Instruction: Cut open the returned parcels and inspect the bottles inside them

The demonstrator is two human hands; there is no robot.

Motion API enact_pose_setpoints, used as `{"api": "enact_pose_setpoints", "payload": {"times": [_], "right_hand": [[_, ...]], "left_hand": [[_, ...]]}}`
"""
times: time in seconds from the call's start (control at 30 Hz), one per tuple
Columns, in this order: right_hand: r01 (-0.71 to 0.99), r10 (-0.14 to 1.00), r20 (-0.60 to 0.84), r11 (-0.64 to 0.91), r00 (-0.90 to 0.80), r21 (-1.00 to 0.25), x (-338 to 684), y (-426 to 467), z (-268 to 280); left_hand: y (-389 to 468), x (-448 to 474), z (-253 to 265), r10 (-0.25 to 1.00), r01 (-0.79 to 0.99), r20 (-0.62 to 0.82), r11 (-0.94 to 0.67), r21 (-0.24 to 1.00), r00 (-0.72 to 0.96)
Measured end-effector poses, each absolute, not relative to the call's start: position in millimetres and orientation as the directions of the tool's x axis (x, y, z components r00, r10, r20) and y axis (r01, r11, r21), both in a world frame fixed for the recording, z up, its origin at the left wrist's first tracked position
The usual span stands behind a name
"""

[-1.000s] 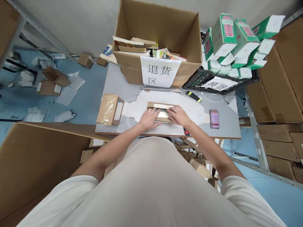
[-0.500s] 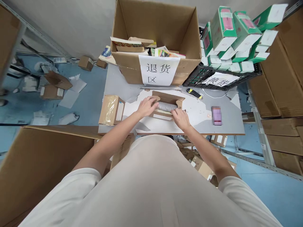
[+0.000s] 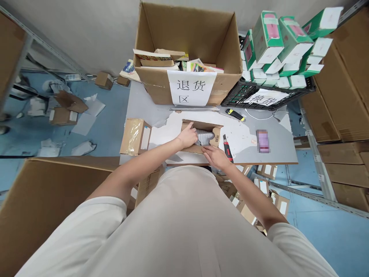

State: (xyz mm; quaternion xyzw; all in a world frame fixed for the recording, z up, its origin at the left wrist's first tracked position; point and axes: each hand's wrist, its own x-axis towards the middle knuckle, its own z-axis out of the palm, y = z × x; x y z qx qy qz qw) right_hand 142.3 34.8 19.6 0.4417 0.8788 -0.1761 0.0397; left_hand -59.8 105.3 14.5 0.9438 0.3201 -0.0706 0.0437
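Observation:
A small open cardboard box (image 3: 218,134) stands on the white-covered worktable in front of me. Inside it lies an item in a grey plastic wrap (image 3: 205,136), its left end hidden by my left hand. My left hand (image 3: 188,137) reaches in over the box's left side, fingers bent against the wrapped item and one finger raised toward the far wall. At the near edge, my right hand (image 3: 215,156) grips the cardboard wall with its fingertips. A red and black utility knife (image 3: 227,149) lies just right of the box, close to my right hand.
A taped carton (image 3: 132,136) sits at the table's left end. Behind are a large carton of books (image 3: 155,86) and a black crate (image 3: 233,98) of green-and-white boxes. A yellow-black cutter (image 3: 235,114) and a purple object (image 3: 263,141) lie right. Below left is a big open carton (image 3: 57,200).
My left hand has moved deeper into the box, and the wrapped item sits lower. My right hand has slid to the near edge. The red utility knife now shows beside the box.

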Motion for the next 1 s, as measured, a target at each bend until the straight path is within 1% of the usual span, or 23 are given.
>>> {"api": "enact_pose_setpoints", "payload": {"times": [0.03, 0.1, 0.13, 0.2, 0.27, 0.37, 0.43, 0.5, 0.57, 0.63, 0.73, 0.8, 0.87, 0.93, 1.0], "right_hand": [[0.803, 0.751, -0.294, 0.521, -0.592, -0.288, 141, 42, 27], [0.833, 0.72, -0.419, 0.483, -0.554, -0.271, 136, 60, 37], [0.843, 0.71, -0.457, 0.479, -0.536, -0.244, 132, 69, 40], [0.854, 0.713, -0.488, 0.495, -0.504, -0.16, 125, 85, 43], [0.868, 0.745, -0.498, 0.495, -0.445, -0.036, 117, 94, 46], [0.868, 0.801, -0.478, 0.476, -0.362, 0.141, 115, 96, 50], [0.857, 0.832, -0.416, 0.476, -0.366, 0.198, 123, 92, 53], [0.85, 0.857, -0.341, 0.475, -0.387, 0.227, 136, 87, 54], [0.845, 0.868, -0.273, 0.479, -0.415, 0.238, 151, 83, 50], [0.841, 0.867, -0.223, 0.491, -0.445, 0.229, 166, 79, 43], [0.855, 0.87, -0.203, 0.484, -0.449, 0.185, 185, 76, 30], [0.87, 0.874, -0.217, 0.47, -0.435, 0.148, 194, 75, 23], [0.885, 0.879, -0.228, 0.451, -0.419, 0.116, 200, 76, 19], [0.899, 0.888, -0.229, 0.428, -0.4, 0.09, 203, 77, 15], [0.91, 0.898, -0.215, 0.408, -0.385, 0.077, 203, 78, 13]], "left_hand": [[104, -60, 17, 0.605, 0.613, -0.144, -0.789, 0.022, 0.783], [100, -62, 21, 0.624, 0.629, -0.103, -0.777, 0.022, 0.775], [98, -63, 23, 0.637, 0.641, -0.092, -0.767, 0.028, 0.766], [97, -65, 25, 0.66, 0.666, -0.109, -0.745, 0.031, 0.743], [98, -65, 25, 0.691, 0.701, -0.167, -0.713, 0.004, 0.703], [99, -61, 24, 0.777, 0.788, -0.242, -0.611, -0.07, 0.581], [99, -60, 25, 0.835, 0.845, -0.237, -0.528, -0.09, 0.496], [97, -62, 27, 0.876, 0.889, -0.217, -0.454, -0.066, 0.431], [95, -69, 28, 0.897, 0.916, -0.227, -0.399, -0.05, 0.378], [93, -78, 27, 0.904, 0.924, -0.256, -0.373, -0.077, 0.344], [92, -91, 22, 0.913, 0.931, -0.264, -0.349, -0.105, 0.312], [91, -97, 18, 0.924, 0.944, -0.231, -0.325, -0.06, 0.303], [88, -101, 15, 0.937, 0.952, -0.176, -0.304, 0.015, 0.302], [84, -105, 13, 0.943, 0.95, -0.117, -0.301, 0.088, 0.31], [79, -108, 12, 0.946, 0.942, -0.066, -0.307, 0.134, 0.318]]}}
